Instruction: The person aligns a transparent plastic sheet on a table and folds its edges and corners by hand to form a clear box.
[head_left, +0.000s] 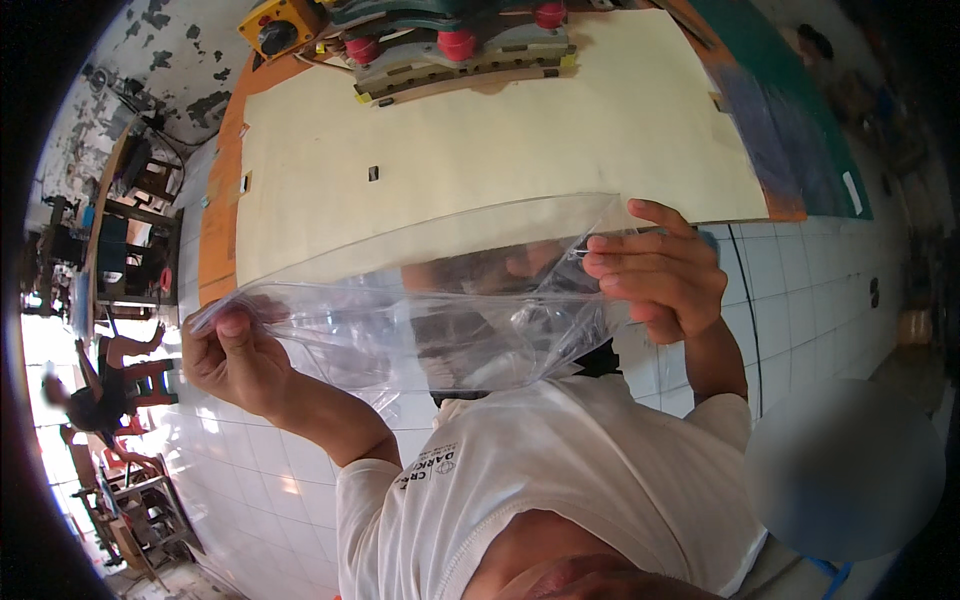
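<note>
A clear plastic sheet, folded or bag-like and creased, stretches between my two hands in front of my body. Its long upper edge bows over the near edge of the work table. At the left end, my left hand pinches the gathered plastic between thumb and fingers. My right hand is at the other end, its fingertips on the bunched plastic and its top finger held apart. Part of its grip is hidden behind the fingers. Through the sheet, the dark clothing at my waist shows.
Cream board covers the table, with a small black piece on it. A green machine with red knobs stands at the far edge beside a yellow control box. Another person sits at far left; a cable runs down the tiles.
</note>
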